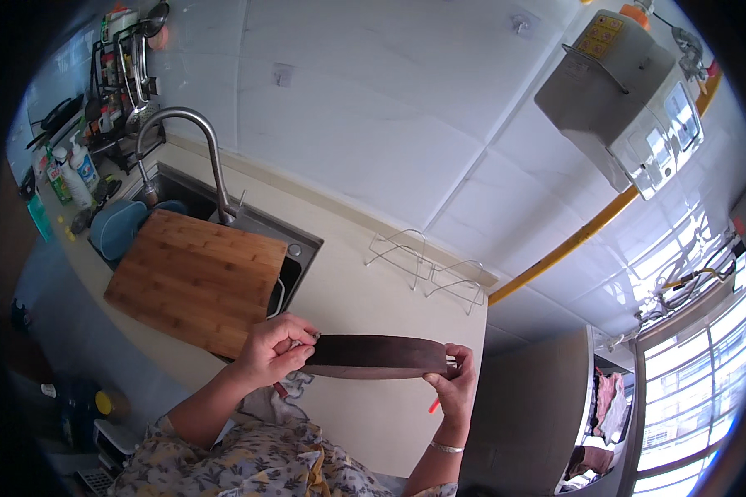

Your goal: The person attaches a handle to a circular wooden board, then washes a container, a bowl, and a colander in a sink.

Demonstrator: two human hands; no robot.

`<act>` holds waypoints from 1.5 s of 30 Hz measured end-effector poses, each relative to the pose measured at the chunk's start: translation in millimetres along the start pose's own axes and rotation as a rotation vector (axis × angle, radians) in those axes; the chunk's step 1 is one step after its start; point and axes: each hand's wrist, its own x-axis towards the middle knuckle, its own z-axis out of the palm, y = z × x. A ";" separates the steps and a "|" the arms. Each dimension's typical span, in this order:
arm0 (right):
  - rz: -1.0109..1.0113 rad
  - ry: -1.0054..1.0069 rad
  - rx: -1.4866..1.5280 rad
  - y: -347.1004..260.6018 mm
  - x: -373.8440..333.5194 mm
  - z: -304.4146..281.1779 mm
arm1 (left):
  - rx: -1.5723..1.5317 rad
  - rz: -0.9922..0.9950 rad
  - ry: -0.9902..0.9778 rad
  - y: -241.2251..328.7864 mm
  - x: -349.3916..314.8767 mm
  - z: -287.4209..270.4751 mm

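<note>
My left hand [280, 346] and my right hand [453, 383] hold a long dark brown band-like thing [381, 354] level between them over the counter. It bows slightly upward, with a paler strip along its lower edge. Small metal parts show at both ends. What exactly it is, I cannot tell. The left fingers are closed on its left end, while my right thumb and fingers clasp the other end. Below the left hand lies a crumpled grey cloth [286, 403]. A small red thing [433, 406] shows beside my right wrist, partly hidden.
A wooden cutting board [199, 277] lies across the sink [305, 257], under a curved faucet [211, 145]. Blue basins [118, 228] and bottles [75, 178] are at the left. Two wire racks [402, 248] stand by the wall; a yellow pipe [568, 240] runs right of them.
</note>
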 end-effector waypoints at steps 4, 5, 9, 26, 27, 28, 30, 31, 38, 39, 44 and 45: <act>-0.029 0.012 0.120 14.1 -5.3 -10.4 | -0.003 0.061 -0.078 8.6 10.3 10.4; -0.032 0.023 0.150 17.6 -7.0 -13.2 | 0.021 0.078 -0.122 14.5 14.3 11.0; -0.009 0.078 0.179 34.7 -13.2 -23.8 | 0.024 0.122 -0.161 27.2 22.3 26.4; 0.109 0.130 0.371 70.1 -19.7 -29.9 | 0.207 0.269 -0.188 28.7 24.1 41.7; 0.105 0.146 0.378 67.7 -21.1 -28.1 | 0.206 0.264 -0.191 27.0 22.4 40.8; 0.108 0.145 0.366 68.4 -21.3 -28.0 | 0.208 0.265 -0.180 25.0 20.9 39.7; 0.113 0.142 0.343 69.6 -21.4 -28.9 | 0.212 0.266 -0.155 21.4 17.7 37.4; 0.113 0.142 0.340 69.8 -21.3 -28.2 | 0.218 0.273 -0.154 20.6 17.0 35.4; 0.111 0.130 0.359 99.3 -23.5 -38.5 | 0.220 0.197 -0.159 14.4 4.8 34.6; 0.116 0.144 0.359 99.9 -23.4 -40.5 | 0.242 0.235 -0.160 14.4 6.8 40.6; 0.230 0.137 0.485 115.7 -25.0 -29.4 | 0.358 0.482 -0.172 41.9 15.5 69.4; 0.228 0.154 0.514 118.3 -26.7 -25.5 | 0.379 0.474 -0.174 41.2 15.2 70.7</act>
